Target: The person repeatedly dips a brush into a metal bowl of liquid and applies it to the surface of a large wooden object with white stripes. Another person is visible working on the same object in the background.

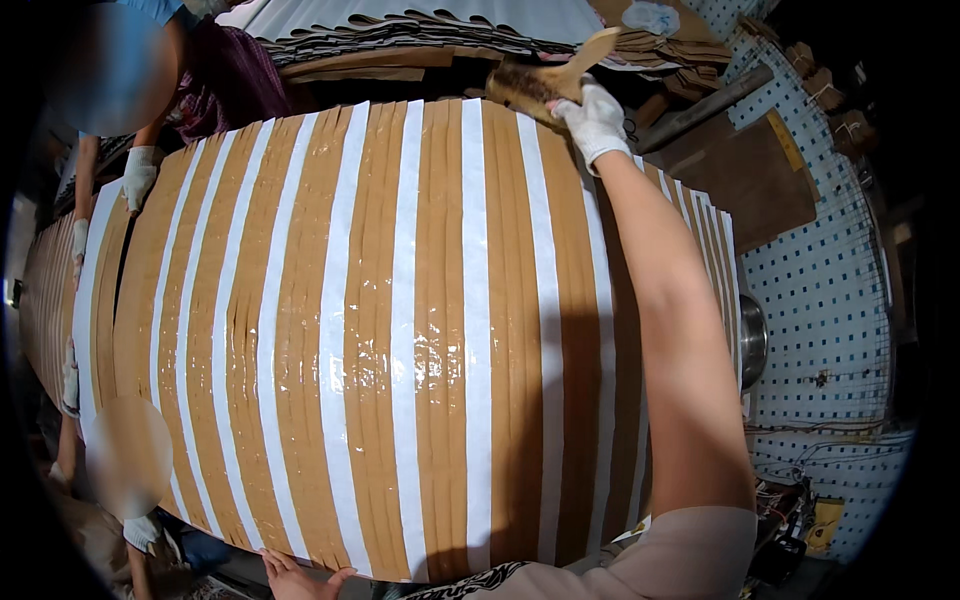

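The right hand [592,118], gloved in white, is gripping a wide brush [525,88] by its pale handle at the far edge of the overlapping brown-and-white sheets [432,240]. These are lying spread before the person, their middle shining (a glossy, wet look). The bare left hand [300,580] is resting at their near edge, fingers spreading apart, while a co-worker's gloved hand [138,178] is reaching onto the left side

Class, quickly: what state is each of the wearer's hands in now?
Left hand: open, bare, at the near edge of the striped sheets.
Right hand: closed, gloved, holding the brush.
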Motion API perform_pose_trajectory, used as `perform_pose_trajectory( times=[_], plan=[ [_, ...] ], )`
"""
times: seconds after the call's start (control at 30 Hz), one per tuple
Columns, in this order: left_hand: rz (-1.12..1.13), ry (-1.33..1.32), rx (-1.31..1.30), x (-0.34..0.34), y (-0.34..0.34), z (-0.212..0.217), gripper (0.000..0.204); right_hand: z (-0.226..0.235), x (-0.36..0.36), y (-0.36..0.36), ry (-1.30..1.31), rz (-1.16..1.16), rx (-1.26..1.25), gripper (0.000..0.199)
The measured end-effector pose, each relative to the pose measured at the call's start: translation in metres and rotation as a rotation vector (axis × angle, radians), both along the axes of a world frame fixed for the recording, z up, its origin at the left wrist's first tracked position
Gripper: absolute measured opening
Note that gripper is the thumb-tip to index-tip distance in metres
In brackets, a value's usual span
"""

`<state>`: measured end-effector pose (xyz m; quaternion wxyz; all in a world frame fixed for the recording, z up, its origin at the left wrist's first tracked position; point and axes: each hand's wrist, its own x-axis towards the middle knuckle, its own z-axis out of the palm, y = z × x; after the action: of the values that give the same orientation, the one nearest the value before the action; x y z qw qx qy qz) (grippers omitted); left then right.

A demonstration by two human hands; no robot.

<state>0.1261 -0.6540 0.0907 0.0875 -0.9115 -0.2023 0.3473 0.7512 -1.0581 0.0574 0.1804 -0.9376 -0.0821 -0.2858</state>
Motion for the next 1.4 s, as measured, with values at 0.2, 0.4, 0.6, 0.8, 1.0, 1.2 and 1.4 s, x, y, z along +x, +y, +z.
perform_pose_trajectory(
  times=[0.2,0.4,0.6,0.8,1.0,1.2,1.4],
  plan=[
    [-0.098,0.061,0.056,-0.004,0.000,0.002,0.099,0.077,-0.038,0.079,0.407,0.339,-0.106,0.047],
    [-0.224,-0.021,0.112,-0.023,0.013,-0.026,0.076,0.005,0.004,0.108,0.304,0.193,0.013,0.045],
    [-0.020,-0.105,0.019,-0.024,0.006,-0.010,0.090,0.061,-0.017,0.170,0.270,0.309,0.289,0.040],
    [0.092,-0.171,-0.111,-0.010,0.007,0.004,0.109,0.015,-0.013,0.222,0.256,0.244,-0.097,0.058],
    [0.138,-0.199,-0.172,-0.007,0.012,0.013,0.109,0.062,-0.022,0.275,0.159,0.217,0.050,0.050],
    [0.289,-0.273,-0.253,-0.018,0.017,0.002,0.113,0.035,-0.045,0.343,0.302,0.279,-0.221,0.055],
    [0.300,-0.288,-0.264,-0.041,0.019,-0.022,0.122,0.035,-0.032,0.385,0.242,0.081,0.704,0.055]
  ],
)
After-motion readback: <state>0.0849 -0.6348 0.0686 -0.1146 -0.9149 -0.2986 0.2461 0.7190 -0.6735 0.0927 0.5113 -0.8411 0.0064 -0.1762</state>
